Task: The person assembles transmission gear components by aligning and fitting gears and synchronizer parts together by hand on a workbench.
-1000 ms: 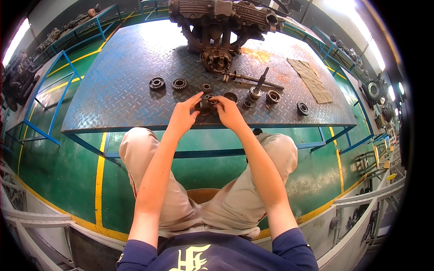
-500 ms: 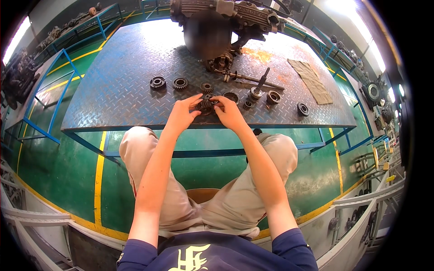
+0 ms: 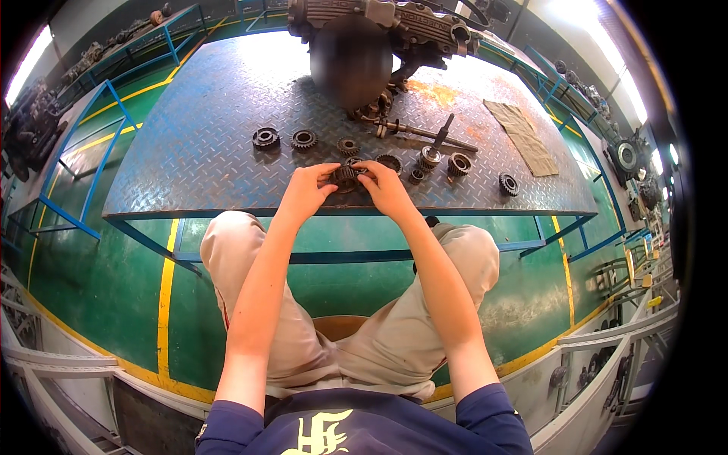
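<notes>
- Gear [image 3: 346,176], dark and toothed, is sitting between both hands at the near edge of the steel table [image 3: 212,144], about midway along it.
- Engine block [image 3: 379,30] is looming at the far side of the table, with a blurred dark round part hanging in front of it.
- Cloth [image 3: 522,136] is lying flat at the far right, well apart from the work.
- Shaft [image 3: 425,135] is lying just beyond the hands, slanting to the right.
- Loose gears are resting in a row: two at the far left [image 3: 266,138], several just right of the hands [image 3: 459,164], one alone at the right [image 3: 508,184].
- Left hand [image 3: 307,189] is pinching the gear from the left with curled fingers.
- Right hand [image 3: 385,186] is gripping it from the right, fingers bent over the top.
- Judging by this, keeping an even grip from both sides and holding the gear low over the plate is looking wise, since a slip would be sending it off the near edge.
</notes>
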`<state>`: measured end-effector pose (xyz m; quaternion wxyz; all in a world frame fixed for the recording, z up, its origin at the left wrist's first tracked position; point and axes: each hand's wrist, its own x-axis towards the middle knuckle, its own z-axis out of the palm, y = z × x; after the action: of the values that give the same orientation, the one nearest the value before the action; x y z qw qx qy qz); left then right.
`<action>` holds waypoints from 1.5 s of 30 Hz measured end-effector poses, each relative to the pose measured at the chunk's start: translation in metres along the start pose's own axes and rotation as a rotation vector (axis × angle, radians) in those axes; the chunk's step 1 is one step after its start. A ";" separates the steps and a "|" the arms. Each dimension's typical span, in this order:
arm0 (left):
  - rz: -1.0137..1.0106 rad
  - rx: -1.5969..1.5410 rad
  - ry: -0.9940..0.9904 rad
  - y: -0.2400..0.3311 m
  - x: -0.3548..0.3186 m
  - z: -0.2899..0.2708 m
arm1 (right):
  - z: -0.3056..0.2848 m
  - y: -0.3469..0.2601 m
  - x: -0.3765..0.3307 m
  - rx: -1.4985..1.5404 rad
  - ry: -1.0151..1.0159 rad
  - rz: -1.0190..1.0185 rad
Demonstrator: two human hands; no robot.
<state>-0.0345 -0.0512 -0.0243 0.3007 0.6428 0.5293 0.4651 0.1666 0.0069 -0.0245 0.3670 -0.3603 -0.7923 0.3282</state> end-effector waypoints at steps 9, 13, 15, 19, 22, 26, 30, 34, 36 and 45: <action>-0.009 -0.058 0.024 0.004 -0.001 0.002 | -0.002 -0.002 0.000 0.022 -0.038 0.016; -0.029 -0.061 0.007 0.005 -0.001 0.002 | -0.001 0.006 0.001 0.032 -0.037 -0.052; -0.023 -0.066 0.010 0.005 -0.001 0.002 | 0.000 0.008 0.002 0.043 -0.042 -0.049; 0.027 -0.031 0.002 -0.003 0.000 0.002 | 0.000 0.008 0.003 0.085 -0.060 -0.035; 0.043 -0.034 -0.002 -0.005 0.000 0.003 | -0.001 0.008 0.002 0.075 -0.066 -0.029; 0.035 -0.053 -0.008 -0.007 0.001 0.002 | -0.001 0.008 0.002 0.090 -0.085 -0.021; 0.000 -0.035 -0.028 -0.003 0.001 0.000 | -0.001 0.009 0.001 0.103 -0.102 -0.004; 0.007 -0.033 -0.028 -0.003 0.001 0.000 | 0.000 0.012 0.001 0.111 -0.093 -0.029; 0.006 -0.027 -0.026 -0.003 0.000 0.000 | 0.000 0.013 0.001 0.111 -0.093 -0.033; -0.006 -0.012 -0.025 -0.001 0.000 -0.001 | 0.001 0.014 0.001 0.111 -0.087 -0.053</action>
<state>-0.0356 -0.0515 -0.0248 0.3128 0.6451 0.5245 0.4592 0.1697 0.0151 -0.0359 0.3601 -0.3036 -0.7973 0.3774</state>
